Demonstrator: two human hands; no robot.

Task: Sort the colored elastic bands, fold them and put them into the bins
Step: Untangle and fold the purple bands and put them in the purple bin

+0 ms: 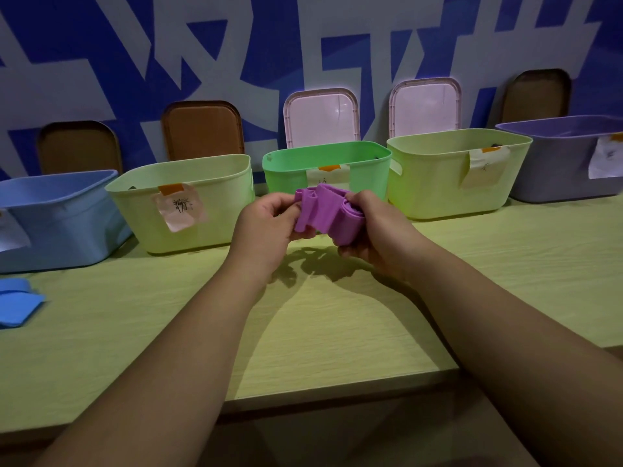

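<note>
A purple elastic band (323,210), folded into several layers, hangs above the table in front of the green bin (367,170). My left hand (266,224) pinches its left end. My right hand (374,230) grips the folded right end, fingers curled under it. Along the wall stand a blue bin (67,224), a pale yellow-green bin (215,210), a second pale yellow-green bin (435,187) and a grey-purple bin (556,163). A folded blue band (17,305) lies on the table at the far left.
Brown lids (202,129) and pink lids (320,116) lean against the blue-and-white wall behind the bins. Paper labels are taped to the bins' fronts. The wooden table (337,332) has its front edge near the bottom of the view.
</note>
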